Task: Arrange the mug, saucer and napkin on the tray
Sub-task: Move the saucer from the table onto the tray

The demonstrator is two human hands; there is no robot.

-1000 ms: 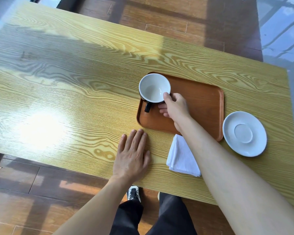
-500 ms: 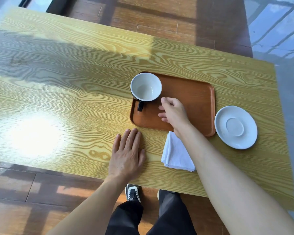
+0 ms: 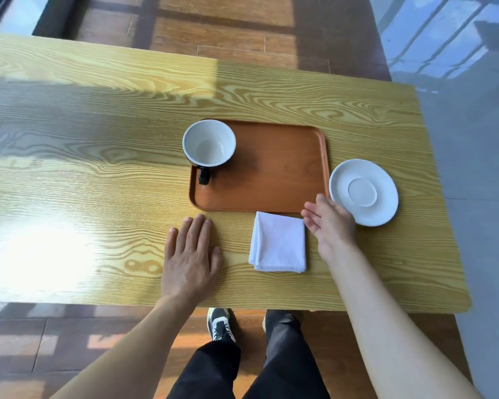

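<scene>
A brown tray (image 3: 285, 174) lies on the wooden table. The mug (image 3: 209, 145), black outside and white inside, stands upright in the tray's far left corner with its handle toward me. A white saucer (image 3: 363, 191) rests on the table just right of the tray. A folded white napkin (image 3: 278, 242) lies on the table in front of the tray. My right hand (image 3: 329, 223) is open, fingers spread, between the napkin and the saucer, its edge at the saucer's near left rim. My left hand (image 3: 190, 254) lies flat and open on the table, left of the napkin.
The table's (image 3: 84, 168) near edge runs just behind my wrists, its right edge is past the saucer. My legs and a shoe (image 3: 220, 323) show below the table edge. A bright sun patch lies on the table at the left.
My right hand let go of the mug, pulled back off the tray and swung right to the saucer's near rim. The mug stays on the tray. My left hand has not moved.
</scene>
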